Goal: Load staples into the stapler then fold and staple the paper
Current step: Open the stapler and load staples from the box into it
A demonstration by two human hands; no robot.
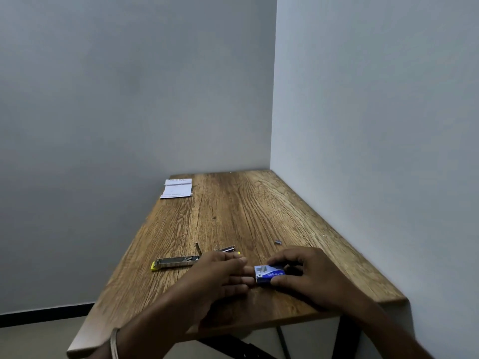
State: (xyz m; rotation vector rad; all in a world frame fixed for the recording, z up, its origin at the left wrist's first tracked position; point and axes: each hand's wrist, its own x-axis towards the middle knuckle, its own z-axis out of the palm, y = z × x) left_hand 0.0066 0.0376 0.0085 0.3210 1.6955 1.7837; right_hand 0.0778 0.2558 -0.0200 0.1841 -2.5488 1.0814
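A small blue staple box point(268, 274) lies near the front of the wooden table point(233, 216). My right hand point(305, 275) grips it from the right, thumb and fingers around its sides. My left hand point(223, 273) lies flat with fingers stretched, fingertips touching the box's left end. Behind my left hand, the metal stapler point(178, 262) with yellow ends lies swung open on the table, partly hidden by my fingers. A folded white paper point(176, 188) rests at the far left corner.
A small loose piece of staples point(278, 242) lies on the table beyond my right hand. Grey walls close in behind and on the right of the table. A bangle point(114, 343) circles my left wrist.
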